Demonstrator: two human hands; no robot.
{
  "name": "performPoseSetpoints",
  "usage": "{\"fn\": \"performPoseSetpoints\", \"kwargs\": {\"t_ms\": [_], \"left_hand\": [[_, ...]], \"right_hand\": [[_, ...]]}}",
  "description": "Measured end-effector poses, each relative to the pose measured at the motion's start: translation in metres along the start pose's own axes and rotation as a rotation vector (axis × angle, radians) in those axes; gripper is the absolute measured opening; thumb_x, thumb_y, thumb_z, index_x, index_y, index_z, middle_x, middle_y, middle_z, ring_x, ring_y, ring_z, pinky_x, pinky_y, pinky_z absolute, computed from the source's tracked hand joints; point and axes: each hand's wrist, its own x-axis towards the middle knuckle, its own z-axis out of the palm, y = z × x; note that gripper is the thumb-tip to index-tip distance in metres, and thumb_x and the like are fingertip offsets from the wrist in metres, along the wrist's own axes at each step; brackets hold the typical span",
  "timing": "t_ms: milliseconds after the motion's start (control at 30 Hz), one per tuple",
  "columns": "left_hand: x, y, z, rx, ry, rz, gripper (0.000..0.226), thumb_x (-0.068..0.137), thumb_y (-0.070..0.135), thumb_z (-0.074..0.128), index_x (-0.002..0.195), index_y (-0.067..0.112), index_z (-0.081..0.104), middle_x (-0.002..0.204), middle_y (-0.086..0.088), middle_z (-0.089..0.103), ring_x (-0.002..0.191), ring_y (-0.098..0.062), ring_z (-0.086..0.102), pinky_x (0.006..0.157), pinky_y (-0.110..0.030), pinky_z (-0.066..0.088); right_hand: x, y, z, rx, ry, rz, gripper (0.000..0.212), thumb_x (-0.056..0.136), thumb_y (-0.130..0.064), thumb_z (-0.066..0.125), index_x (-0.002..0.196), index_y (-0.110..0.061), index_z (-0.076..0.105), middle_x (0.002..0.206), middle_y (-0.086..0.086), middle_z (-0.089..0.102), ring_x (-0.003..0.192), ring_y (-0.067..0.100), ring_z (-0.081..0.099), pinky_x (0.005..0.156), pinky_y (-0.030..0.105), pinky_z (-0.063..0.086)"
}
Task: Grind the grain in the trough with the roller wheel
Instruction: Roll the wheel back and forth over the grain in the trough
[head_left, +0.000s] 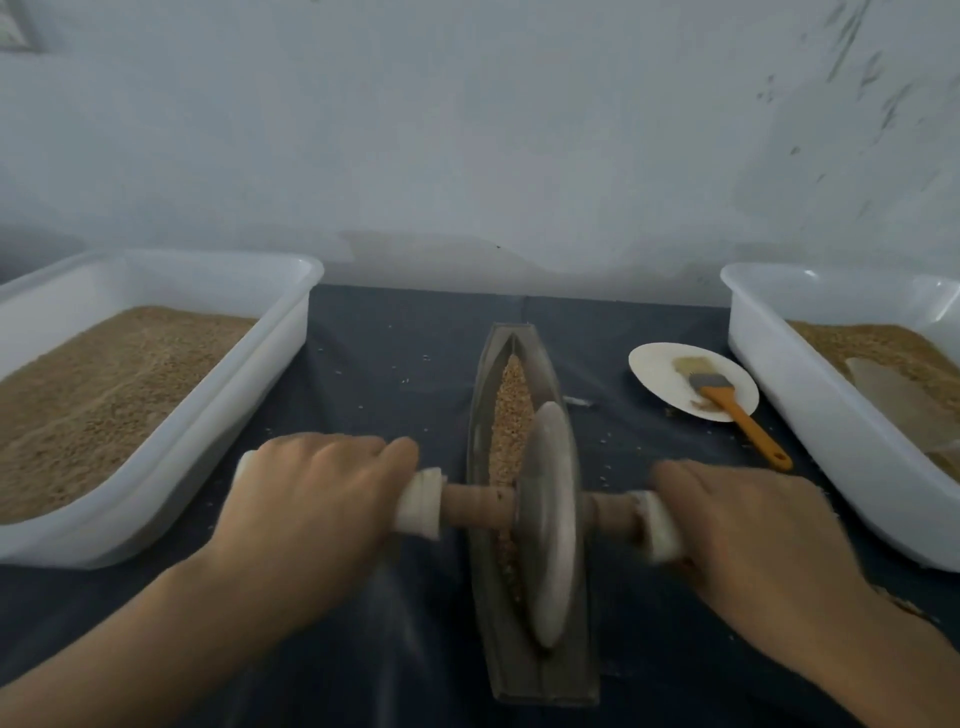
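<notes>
Grinding stroke, seen from above. The trough (530, 467) lies lengthwise on the desk (405, 343), between two white tubs (291, 332) of grain; the wheel (550, 525) stands upright in its near half, with grain (511, 400) heaped mostly toward the far end. Our left hand (311, 499) wraps its fingers round the left handle (421, 501), our right hand (737, 525) round the right one — each grip curled firmly on its wrapped end. We judge the stroke goes best with equal downward pressure on both sides, keeping the axle level and the wheel centred in the groove, rolling fully to the far grain. A brush (732, 402) rests on a plate (660, 364) at right.
</notes>
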Motion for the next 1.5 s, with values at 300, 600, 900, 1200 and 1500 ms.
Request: {"fn": "performPoseSetpoints", "kwargs": {"t_ms": [300, 600, 900, 1200, 1500], "left_hand": [[0.07, -0.029, 0.07, 0.076, -0.145, -0.301, 0.031, 0.082, 0.043, 0.062, 0.074, 0.027, 0.037, 0.071, 0.005, 0.059, 0.067, -0.027, 0.062, 0.056, -0.031, 0.039], [0.082, -0.028, 0.056, 0.179, -0.159, -0.215, 0.021, 0.082, 0.039, 0.06, 0.079, 0.029, 0.042, 0.071, 0.009, 0.054, 0.056, -0.018, 0.041, 0.048, -0.028, 0.019], [0.016, 0.007, 0.017, 0.081, -0.16, -0.115, 0.054, 0.05, 0.042, 0.084, 0.066, 0.032, 0.033, 0.05, 0.012, 0.035, 0.042, -0.01, 0.026, 0.046, -0.02, 0.006], [0.11, -0.038, 0.083, 0.039, -0.193, -0.324, 0.021, 0.084, 0.037, 0.056, 0.071, 0.028, 0.042, 0.077, 0.001, 0.061, 0.059, -0.021, 0.046, 0.055, -0.03, 0.031], [0.007, 0.011, -0.005, 0.026, -0.048, 0.001, 0.053, 0.041, 0.023, 0.088, 0.066, 0.027, 0.042, 0.053, 0.01, 0.041, 0.04, -0.015, 0.041, 0.046, -0.021, 0.012]], "right_hand": [[0.088, 0.02, 0.044, -0.226, -0.08, 0.074, 0.036, 0.067, -0.032, 0.08, 0.085, -0.024, 0.05, 0.073, -0.005, 0.061, 0.053, 0.015, 0.045, 0.048, 0.024, 0.023], [0.078, 0.022, 0.051, -0.018, -0.185, 0.166, 0.032, 0.08, -0.039, 0.068, 0.088, -0.031, 0.038, 0.077, -0.007, 0.054, 0.067, 0.016, 0.054, 0.06, 0.032, 0.04], [0.029, -0.002, 0.005, -0.072, -0.274, 0.046, 0.04, 0.066, -0.047, 0.071, 0.085, -0.038, 0.038, 0.07, -0.013, 0.05, 0.061, 0.008, 0.053, 0.05, 0.026, 0.031], [0.126, 0.022, 0.056, -0.25, 0.044, 0.068, 0.032, 0.064, -0.018, 0.081, 0.084, -0.011, 0.057, 0.071, 0.008, 0.065, 0.058, 0.03, 0.06, 0.051, 0.029, 0.029], [-0.006, -0.004, 0.002, 0.001, 0.026, 0.015, 0.056, 0.035, -0.028, 0.091, 0.076, -0.025, 0.054, 0.061, -0.007, 0.054, 0.048, 0.015, 0.051, 0.043, 0.029, 0.042]]}}
